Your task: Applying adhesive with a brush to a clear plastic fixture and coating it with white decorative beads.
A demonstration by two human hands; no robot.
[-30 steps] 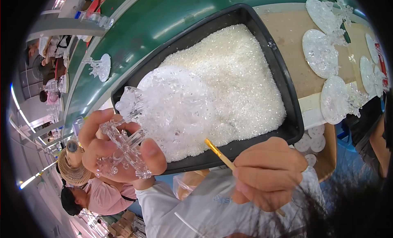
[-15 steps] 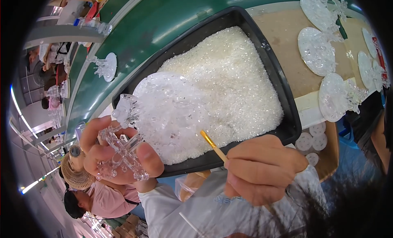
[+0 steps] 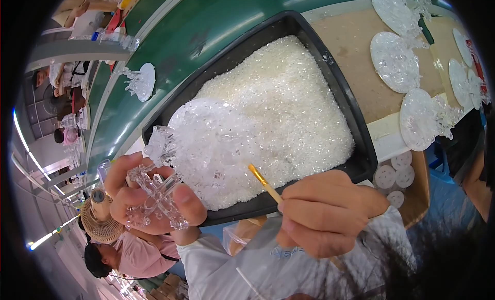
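Note:
My left hand is closed round a clear plastic ornament with a cross-shaped, branching part between thumb and fingers. The ornament's round disc tilts over the near left part of a black tray, and white granules cover much of its face. Glittering white granules fill the tray. Pinched in my right hand is a small paintbrush with a gold ferrule. Its tip is beside the disc's lower right edge; I cannot tell whether it touches.
A similar clear ornament stands on the green belt at left. Several more ornaments lie on the brown board at right. Below it, a cardboard box holds white discs. A person in pink sits at lower left, near a woven fan.
The brush and my right hand have shifted slightly left. The ornament on the green belt has moved a little right. My left hand keeps its hold, and the whole view has shifted slightly.

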